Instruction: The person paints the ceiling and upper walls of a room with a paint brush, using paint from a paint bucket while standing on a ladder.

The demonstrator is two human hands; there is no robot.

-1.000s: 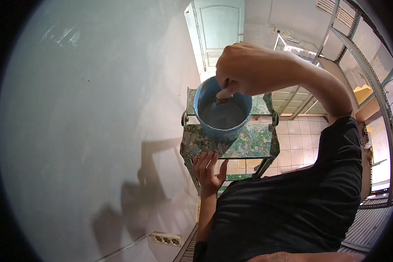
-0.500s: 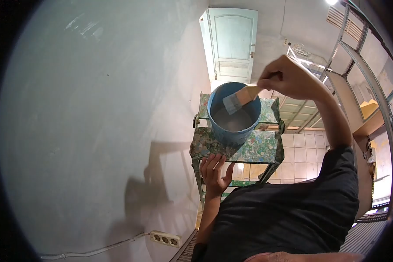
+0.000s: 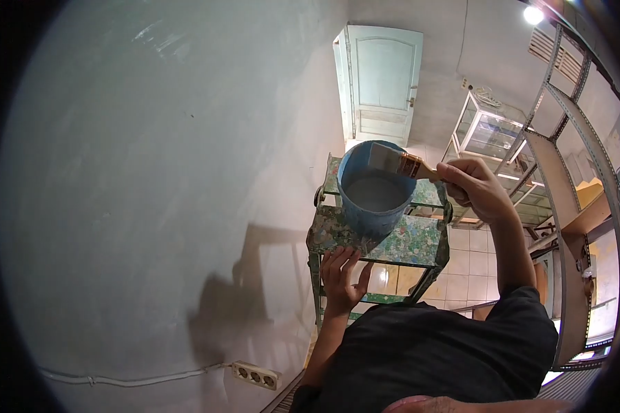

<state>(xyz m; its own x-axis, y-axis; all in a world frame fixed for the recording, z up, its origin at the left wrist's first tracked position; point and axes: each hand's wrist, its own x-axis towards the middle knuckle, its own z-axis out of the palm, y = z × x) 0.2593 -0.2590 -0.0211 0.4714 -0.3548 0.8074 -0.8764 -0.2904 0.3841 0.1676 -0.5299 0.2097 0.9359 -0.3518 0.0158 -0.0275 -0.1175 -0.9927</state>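
My right hand (image 3: 477, 187) is closed round the handle of a flat paintbrush (image 3: 412, 165). The brush lies level over the rim of a blue bucket (image 3: 373, 215), with its wet, pale bristles inside the opening. Greyish-white paint (image 3: 375, 191) fills the lower part of the bucket. That bucket stands on the paint-spattered green top of a stepladder (image 3: 420, 241). My left hand (image 3: 342, 279) rests at the near edge of the ladder top, fingers spread over the edge and thumb apart.
A grey-white wall (image 3: 151, 206) rises close on the left, with a socket strip (image 3: 255, 375) and cable low down. Ahead are a pale door (image 3: 384, 79) and a glass display case (image 3: 492, 131). Metal shelving (image 3: 565, 172) stands on the right, above a tiled floor (image 3: 470, 261).
My right hand has moved lower and to the right. The brush has turned from pointing down into the bucket to nearly level at its rim. The left hand stays on the ladder edge.
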